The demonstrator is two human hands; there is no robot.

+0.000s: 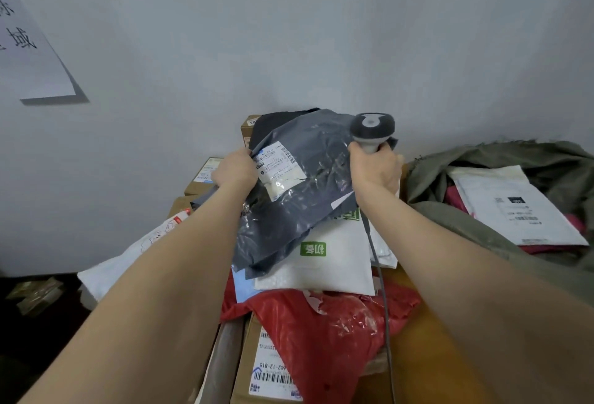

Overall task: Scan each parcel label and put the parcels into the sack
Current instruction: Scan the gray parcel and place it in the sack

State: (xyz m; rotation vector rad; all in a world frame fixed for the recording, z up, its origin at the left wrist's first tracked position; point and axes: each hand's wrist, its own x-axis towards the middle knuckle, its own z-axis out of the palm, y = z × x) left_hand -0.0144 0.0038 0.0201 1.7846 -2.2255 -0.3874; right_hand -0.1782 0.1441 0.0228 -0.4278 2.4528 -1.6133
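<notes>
Your left hand grips the grey parcel by its left edge, fingers curled under the plastic and thumb side just beside the label. That hold lifts the upper end clear of the heap and tilts the label face up toward you, so the barcode lies flat enough to read.

Your right hand is wrapped tight round the handle of the scanner, its head raised over the parcel's upper right corner. Whether its window points at the label you cannot tell from here; I judge it needs to swing left before it reads. Its cable trails down across the heap's right side.

The parcel's lower end rests on a white mailer, which lies on a red parcel and a cardboard box, all probably unscanned.

The sack sits open just right of the heap, near the scanner hand, with a white parcel already inside, so the drop is short.
</notes>
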